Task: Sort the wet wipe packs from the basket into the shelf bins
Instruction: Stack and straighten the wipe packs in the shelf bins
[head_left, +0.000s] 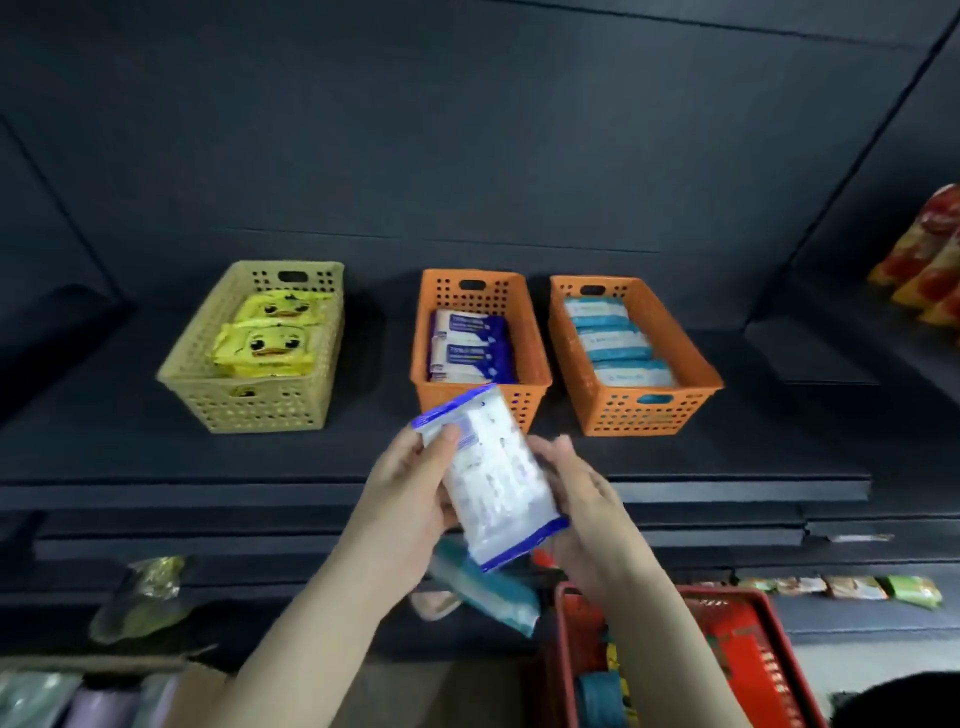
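Both hands hold one white wet wipe pack with blue edges (491, 475), back side up, just in front of the shelf. My left hand (410, 488) grips its left edge and my right hand (576, 499) its right edge. On the dark shelf stand three bins. The beige bin (208, 374) holds yellow duck packs (265, 345). White-and-purple packs (470, 345) lie in the middle orange bin (535, 353). Teal-and-white packs (615, 338) fill the right orange bin (691, 358). Below at the right sits the red basket (748, 639) with more packs in it.
A teal pack (493, 592) lies on the lower shelf under my hands. A yellow-green bag (140, 597) rests at lower left, with pale packs in a cardboard box (93, 699) below it. Red and orange snack bags (930, 260) fill the right shelf.
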